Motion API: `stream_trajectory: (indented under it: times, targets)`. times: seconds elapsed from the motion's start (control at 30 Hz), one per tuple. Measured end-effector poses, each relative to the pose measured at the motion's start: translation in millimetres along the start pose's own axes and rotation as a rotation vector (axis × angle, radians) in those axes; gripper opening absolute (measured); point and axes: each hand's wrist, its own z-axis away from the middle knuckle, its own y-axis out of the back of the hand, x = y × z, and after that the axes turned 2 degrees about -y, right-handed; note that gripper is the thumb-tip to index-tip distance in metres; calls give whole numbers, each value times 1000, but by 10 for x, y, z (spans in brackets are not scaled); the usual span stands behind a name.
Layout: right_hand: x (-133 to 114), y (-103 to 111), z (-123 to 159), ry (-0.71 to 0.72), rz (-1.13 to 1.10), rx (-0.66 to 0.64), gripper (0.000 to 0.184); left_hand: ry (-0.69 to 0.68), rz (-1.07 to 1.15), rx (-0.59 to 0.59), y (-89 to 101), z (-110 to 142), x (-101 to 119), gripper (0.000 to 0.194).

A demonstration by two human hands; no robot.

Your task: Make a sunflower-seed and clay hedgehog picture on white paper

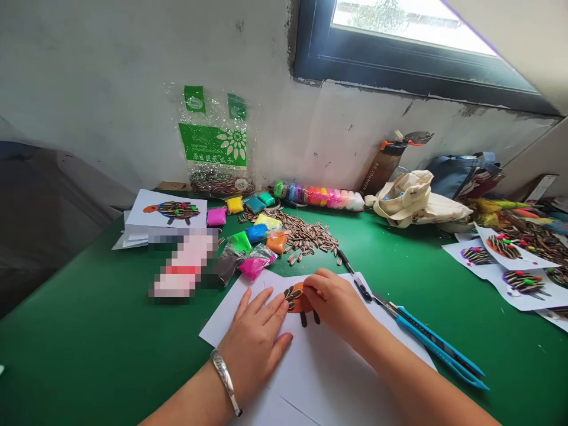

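Note:
An orange clay shape [302, 304] lies on white paper [337, 384] between my hands. Striped sunflower seeds [291, 294] are set into its left part, and two dark leg-like pieces stick out below. My left hand [252, 337], with a silver bracelet at the wrist, rests flat on the paper, fingers spread, a fingertip touching the seeds' edge. At the shape's right side, my right hand [339, 302] has thumb and fingers pinched together; whatever is between them is hidden. Beyond the paper spreads a pile of loose sunflower seeds [306, 232].
Bagged coloured clay [252, 260] lies left of the seed pile. A black pen [355, 275] and blue tweezers [437, 340] lie to the right. Finished seed pictures [166, 208] sit at the left, others [523, 283] at the right. A bottle [386, 163] and cloth bag [415, 198] stand behind.

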Motion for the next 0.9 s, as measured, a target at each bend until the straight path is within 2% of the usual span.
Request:
stream_trajectory:
  times: [0.27, 0.63, 0.77, 0.9]
  targets:
    - [-35, -76, -28, 59, 115, -52, 23, 5, 2, -4, 6, -5, -4, 40]
    - [-16, -162, 5, 114, 75, -4, 25, -4, -6, 0, 5, 0, 1, 40]
    - [5, -81, -21, 94, 106, -32, 27, 5, -5, -1, 2, -7, -3, 40]
    - [41, 91, -196, 55, 208, 64, 26, 7, 5, 5, 1, -5, -3, 38]
